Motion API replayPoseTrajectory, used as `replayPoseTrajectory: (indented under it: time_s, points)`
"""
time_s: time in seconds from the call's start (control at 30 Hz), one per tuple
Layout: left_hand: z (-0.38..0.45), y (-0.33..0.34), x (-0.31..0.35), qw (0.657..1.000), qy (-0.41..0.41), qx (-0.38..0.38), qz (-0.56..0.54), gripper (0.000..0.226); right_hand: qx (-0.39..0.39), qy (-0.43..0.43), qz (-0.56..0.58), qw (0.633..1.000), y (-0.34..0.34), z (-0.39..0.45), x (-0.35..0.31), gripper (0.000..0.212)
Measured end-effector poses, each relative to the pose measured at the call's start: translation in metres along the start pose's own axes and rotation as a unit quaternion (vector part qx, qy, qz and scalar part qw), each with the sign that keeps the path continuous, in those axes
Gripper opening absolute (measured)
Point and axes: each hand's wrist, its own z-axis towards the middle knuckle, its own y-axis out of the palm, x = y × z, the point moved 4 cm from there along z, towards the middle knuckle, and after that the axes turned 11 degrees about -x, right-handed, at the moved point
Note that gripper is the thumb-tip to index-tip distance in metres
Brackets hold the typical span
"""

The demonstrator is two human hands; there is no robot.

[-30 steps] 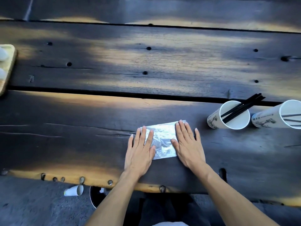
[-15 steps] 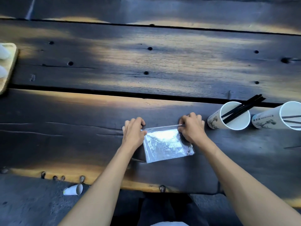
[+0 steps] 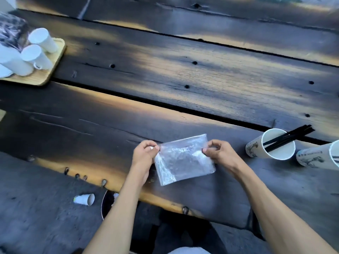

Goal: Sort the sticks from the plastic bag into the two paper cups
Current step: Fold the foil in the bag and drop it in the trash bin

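A clear plastic bag (image 3: 183, 159) lies flat near the front edge of the dark wooden table (image 3: 165, 79). My left hand (image 3: 145, 153) pinches its upper left corner, and my right hand (image 3: 218, 152) pinches its upper right corner. I see no sticks inside the bag. To the right stands a paper cup (image 3: 277, 145) holding several black sticks (image 3: 289, 137) that lean out over its rim. A second paper cup (image 3: 319, 156) stands at the right frame edge, partly cut off, with dark sticks showing at its mouth.
At the far left a light wooden tray (image 3: 49, 70) carries several white cups (image 3: 40, 41). On the grey ground below the table lie a small paper cup (image 3: 85, 198) and a dark round object (image 3: 107, 204). A gap runs between the table planks.
My hands went from pressing flat on the bag to pinching its two upper corners. The view has swung left, so the tray of white cups now shows.
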Motion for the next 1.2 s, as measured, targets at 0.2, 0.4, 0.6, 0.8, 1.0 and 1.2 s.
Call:
replayPoseTrajectory:
  time_s: [0.2,0.4,0.6,0.8,1.0,1.2]
  points:
    - [-0.077,-0.033,-0.035,0.989,-0.044,0.054,-0.133,0.015,-0.017,-0.041,0.016,0.999,0.066,0.013,-0.019,0.014]
    - [-0.150,-0.081,-0.076,0.945,-0.002,0.189,-0.266,0.022,-0.151,-0.002,-0.038,0.988,0.165,0.025,-0.016,0.012]
    - [-0.207,-0.150,-0.122,0.876,0.005,0.296,-0.381,0.011,-0.228,0.054,-0.129,0.963,0.276,0.014,0.036,0.032]
    - [-0.256,-0.195,-0.199,0.834,-0.033,0.325,-0.444,0.002,-0.240,0.098,-0.168,0.951,0.364,0.015,0.087,0.028]
    - [-0.248,-0.209,-0.274,0.782,-0.066,0.374,-0.494,0.009,-0.220,0.159,-0.264,0.925,0.391,0.043,0.159,0.011]
    - [-0.171,-0.235,-0.365,0.704,-0.126,0.416,-0.561,0.018,-0.141,0.269,-0.275,0.912,0.382,0.117,0.267,0.004]
